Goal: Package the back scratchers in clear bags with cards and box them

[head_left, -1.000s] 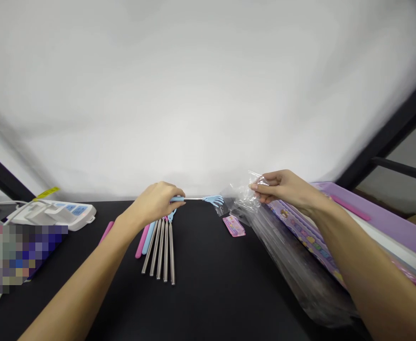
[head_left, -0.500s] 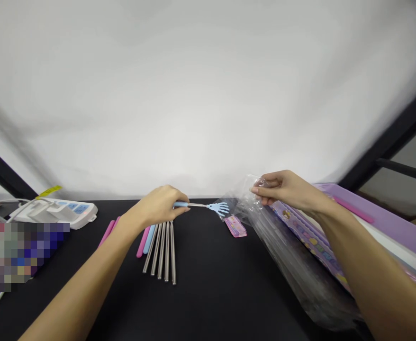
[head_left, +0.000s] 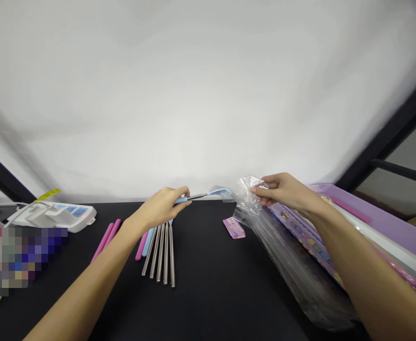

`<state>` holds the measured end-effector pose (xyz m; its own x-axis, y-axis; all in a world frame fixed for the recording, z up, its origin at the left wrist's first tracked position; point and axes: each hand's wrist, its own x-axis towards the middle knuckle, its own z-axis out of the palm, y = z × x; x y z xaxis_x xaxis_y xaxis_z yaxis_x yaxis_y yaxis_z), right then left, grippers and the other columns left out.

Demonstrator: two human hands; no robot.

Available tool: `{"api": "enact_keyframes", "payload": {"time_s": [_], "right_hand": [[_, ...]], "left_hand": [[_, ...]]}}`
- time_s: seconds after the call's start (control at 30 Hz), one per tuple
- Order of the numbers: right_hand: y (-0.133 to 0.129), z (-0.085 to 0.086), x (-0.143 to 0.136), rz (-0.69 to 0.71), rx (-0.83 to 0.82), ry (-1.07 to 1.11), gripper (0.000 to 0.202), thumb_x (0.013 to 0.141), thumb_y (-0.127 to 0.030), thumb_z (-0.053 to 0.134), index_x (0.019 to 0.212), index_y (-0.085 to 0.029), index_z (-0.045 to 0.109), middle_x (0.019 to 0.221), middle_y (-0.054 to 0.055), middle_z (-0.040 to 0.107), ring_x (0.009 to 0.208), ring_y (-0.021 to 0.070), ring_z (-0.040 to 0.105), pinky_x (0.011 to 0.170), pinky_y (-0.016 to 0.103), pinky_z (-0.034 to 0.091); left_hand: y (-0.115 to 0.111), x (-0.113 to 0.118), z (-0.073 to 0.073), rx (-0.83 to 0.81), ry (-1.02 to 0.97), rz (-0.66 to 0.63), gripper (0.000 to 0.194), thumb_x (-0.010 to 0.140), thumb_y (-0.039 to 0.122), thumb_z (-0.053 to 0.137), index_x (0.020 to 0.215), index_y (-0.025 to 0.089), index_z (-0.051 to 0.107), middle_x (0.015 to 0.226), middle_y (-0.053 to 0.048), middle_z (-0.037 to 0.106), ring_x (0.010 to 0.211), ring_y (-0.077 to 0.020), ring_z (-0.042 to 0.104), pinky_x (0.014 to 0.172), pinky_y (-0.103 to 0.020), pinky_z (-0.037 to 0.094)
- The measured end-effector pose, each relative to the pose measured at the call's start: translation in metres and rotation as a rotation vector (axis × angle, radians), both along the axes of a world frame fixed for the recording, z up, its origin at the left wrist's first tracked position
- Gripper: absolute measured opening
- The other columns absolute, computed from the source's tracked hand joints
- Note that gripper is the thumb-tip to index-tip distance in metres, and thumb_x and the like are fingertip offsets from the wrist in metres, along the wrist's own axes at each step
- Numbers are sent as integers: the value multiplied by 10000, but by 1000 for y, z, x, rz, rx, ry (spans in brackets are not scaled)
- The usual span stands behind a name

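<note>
My left hand [head_left: 165, 204] is closed on the light blue handle of a back scratcher [head_left: 198, 196]. Its metal rod points right, and the blue claw head is turned edge-on at the opening of a clear plastic bag [head_left: 248, 192]. Between the fingertips of my right hand [head_left: 277, 189] is the crumpled bag film. Below the claw, a small pink card [head_left: 234, 228] lies on the black table [head_left: 208, 284]. Several metal rods [head_left: 161, 255] fan out under my left hand, beside a pink handle [head_left: 142, 245] and a blue handle [head_left: 149, 241].
Long clear bags [head_left: 293, 270] lie at the right, beside a purple box [head_left: 389, 220] holding packaged items. Two pink handles [head_left: 112, 232] lie near my left forearm. Far left are a white power strip [head_left: 57, 215] with cables and a pixelated package [head_left: 26, 260].
The back scratcher has tilted and its claw has turned from flat to edge-on, slightly higher. The bag film at my right fingers is more bunched up.
</note>
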<state>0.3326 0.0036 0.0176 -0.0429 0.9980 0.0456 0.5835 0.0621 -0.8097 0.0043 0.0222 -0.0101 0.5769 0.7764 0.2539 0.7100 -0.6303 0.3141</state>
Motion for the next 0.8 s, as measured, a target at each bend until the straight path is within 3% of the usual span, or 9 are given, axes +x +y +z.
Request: {"api": "enact_keyframes", "payload": {"time_s": [0.13,0.27,0.37,0.6,0.8], "right_hand": [[0,0,-3,36,12,41,404,675,-496,791,757,-122,665,699,91,712,606,182,668,574,287,538],[0,0,-4,42,26,56,420,645,-503,809,726,-122,651,693,91,704,597,180,659,570,292,531],[-1,1,-4,1,75,64,435,634,-522,809,724,-128,649,698,89,703,595,184,656,567,299,523],[-5,7,-9,42,133,8,417,703,-559,746,769,-153,679,731,67,705,607,177,655,593,294,507],[-7,10,-3,38,185,-40,443,699,-576,740,825,-154,689,760,77,716,611,191,662,615,313,508]], "left_hand": [[-2,4,-3,-172,-93,-13,261,937,405,465,1101,230,570,630,41,540,505,-116,470,534,-231,356],[-4,5,-3,-352,-179,-54,509,902,431,525,1373,257,441,644,40,593,548,-127,534,612,-254,424],[-4,1,-1,-443,-205,-87,625,884,463,555,1447,256,378,628,37,594,595,-142,557,631,-263,428],[-2,-1,-4,-580,-223,-127,629,933,515,462,1496,280,308,632,24,574,589,-135,493,554,-243,383],[-2,2,-7,-568,-226,-122,588,950,481,437,1492,284,321,618,37,528,546,-112,451,541,-236,393]]}}
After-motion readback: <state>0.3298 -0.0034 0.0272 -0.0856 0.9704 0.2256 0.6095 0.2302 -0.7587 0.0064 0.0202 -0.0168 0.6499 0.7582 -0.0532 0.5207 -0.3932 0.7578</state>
